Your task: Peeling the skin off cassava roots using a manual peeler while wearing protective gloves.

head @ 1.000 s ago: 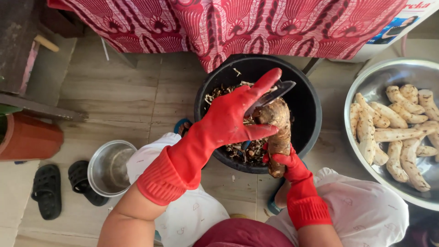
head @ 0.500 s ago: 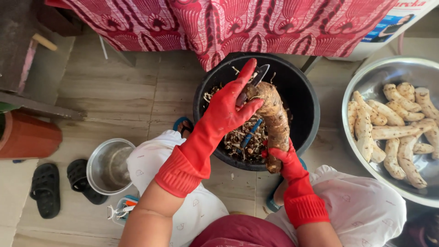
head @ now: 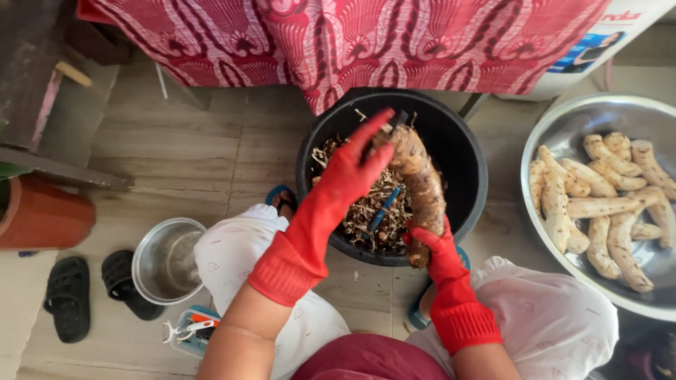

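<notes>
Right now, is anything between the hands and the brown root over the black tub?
Nothing visible. The right hand already grips the lower end of the brown root, and the left hand rests against its upper end with a knife, above the peel-filled black tub.

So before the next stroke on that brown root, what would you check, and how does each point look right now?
1. Right hand grips the lower end of the brown root: ok.
2. Left hand rests on the root's upper end, holding a blade: ok, though the blade is mostly hidden.
3. Root sits over the black bucket, so peelings fall inside: ok.
4. Both hands wear red gloves: ok.
5. Blade edge pointing away from the fingers: cannot tell.
6. Metal basin of peeled roots is close on the right: ok.
</notes>
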